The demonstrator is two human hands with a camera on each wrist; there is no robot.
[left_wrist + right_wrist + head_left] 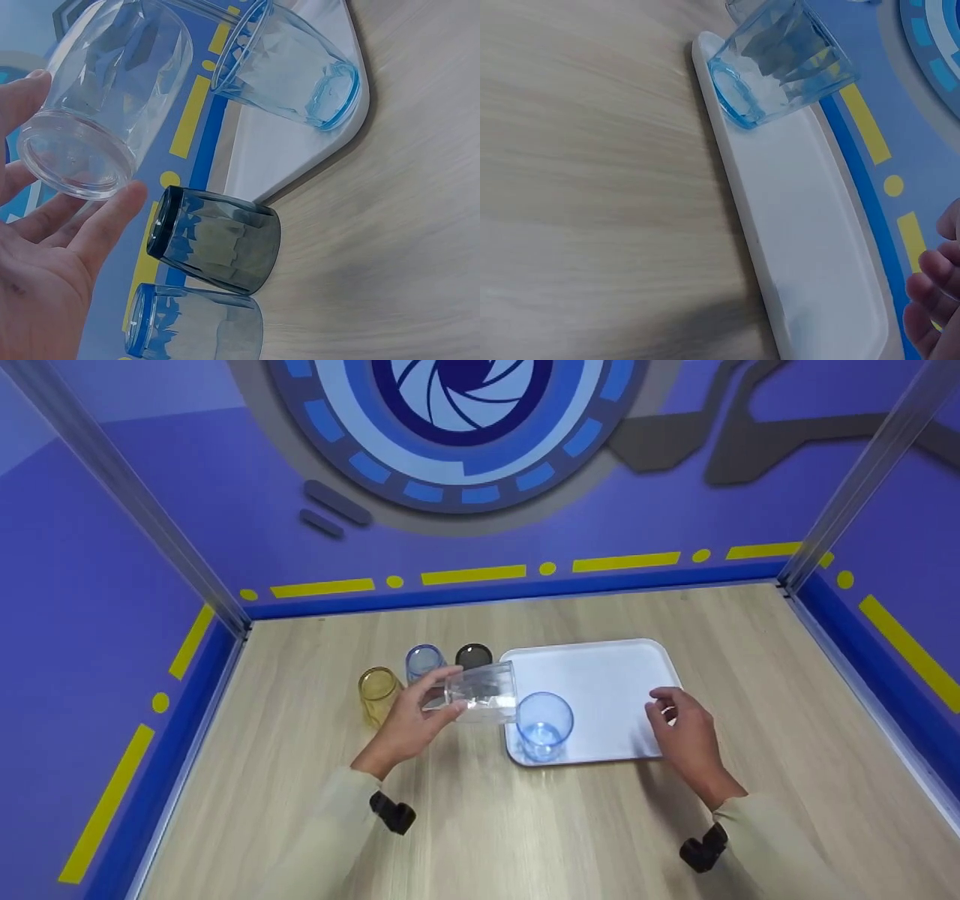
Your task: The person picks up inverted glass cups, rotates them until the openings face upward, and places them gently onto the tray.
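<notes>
My left hand (pixel 411 725) grips a clear glass (pixel 487 693) near its base, between thumb and fingers. The glass lies sideways in the air, its mouth facing right, close to the rim of a blue glass (pixel 544 726). That blue glass stands upright on the left front corner of a white tray (pixel 607 690). In the left wrist view the thick base of the clear glass (pixel 112 90) faces the palm. Over the tray's right edge hovers my right hand (pixel 686 735), fingers loosely bent and holding nothing; the right wrist view shows only its fingertips (pixel 930 292).
Left of the tray, a yellow glass (pixel 379 694), a pale blue glass (pixel 425 661) and a dark grey glass (pixel 474 656) stand upside down on the wooden table (pixel 480 825). Blue-purple panels (pixel 187 495) wall the table at the back and both sides.
</notes>
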